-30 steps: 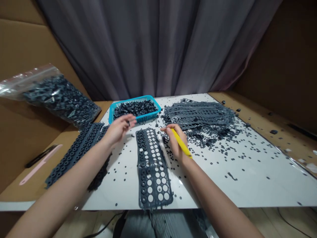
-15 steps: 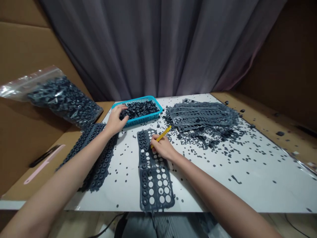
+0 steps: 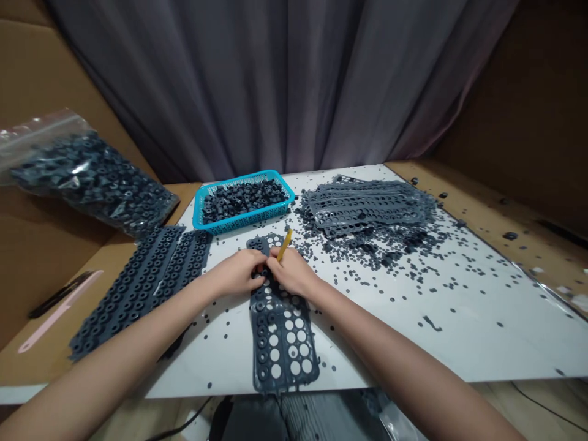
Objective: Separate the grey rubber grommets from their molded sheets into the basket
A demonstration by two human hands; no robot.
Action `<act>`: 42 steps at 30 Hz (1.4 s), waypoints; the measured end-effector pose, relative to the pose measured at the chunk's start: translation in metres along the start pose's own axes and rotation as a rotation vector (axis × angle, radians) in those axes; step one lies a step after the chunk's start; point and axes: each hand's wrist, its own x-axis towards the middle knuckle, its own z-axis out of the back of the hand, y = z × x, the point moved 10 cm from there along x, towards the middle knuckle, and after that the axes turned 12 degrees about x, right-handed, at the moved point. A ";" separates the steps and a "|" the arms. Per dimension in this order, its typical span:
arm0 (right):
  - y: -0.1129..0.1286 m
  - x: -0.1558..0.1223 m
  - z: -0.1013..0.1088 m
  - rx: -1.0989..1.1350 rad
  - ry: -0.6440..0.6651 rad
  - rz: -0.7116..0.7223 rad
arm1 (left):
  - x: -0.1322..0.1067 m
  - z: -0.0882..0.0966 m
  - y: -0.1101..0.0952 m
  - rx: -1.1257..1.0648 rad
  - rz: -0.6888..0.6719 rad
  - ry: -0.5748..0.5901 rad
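Firmly, the right hand [image 3: 291,274] grips a yellow stick [image 3: 285,245].

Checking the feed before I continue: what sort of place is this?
Probably a makeshift bench for hand-finishing moulded parts, more home workshop than factory: a white board holding moulded grey sheets, a blue plastic basket and zip bag of small dark parts, and cardboard walls.

Turquoise basket [image 3: 241,225], yellow stick [image 3: 285,245], grey dotted sheet [image 3: 263,340].
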 end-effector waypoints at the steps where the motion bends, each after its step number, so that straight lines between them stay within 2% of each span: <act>1: -0.001 0.000 0.000 0.004 0.009 -0.002 | 0.001 -0.001 -0.001 0.009 0.002 0.005; 10: -0.018 -0.005 0.001 0.091 0.046 -0.009 | -0.002 -0.001 0.004 0.010 0.081 0.004; 18: -0.006 -0.003 0.002 -0.098 0.002 -0.026 | -0.008 -0.008 -0.001 0.107 0.039 -0.025; 27: -0.012 -0.002 0.006 -0.092 -0.034 -0.029 | -0.006 -0.023 0.000 0.045 0.042 -0.120; 32: -0.009 -0.002 0.006 -0.097 -0.056 -0.039 | -0.008 -0.019 0.000 0.049 0.021 -0.126; 35: -0.010 -0.002 0.007 -0.088 -0.060 -0.063 | -0.014 -0.005 0.012 0.051 0.064 -0.177; 38: -0.014 -0.001 0.008 -0.061 -0.057 -0.083 | -0.031 0.019 0.047 -0.007 0.271 -0.315; 40: -0.017 0.001 0.007 -0.029 -0.046 -0.087 | -0.044 0.027 0.070 -0.152 0.411 -0.369; 42: -0.021 0.002 0.007 0.006 -0.042 -0.087 | -0.049 0.022 0.081 -0.367 0.470 -0.361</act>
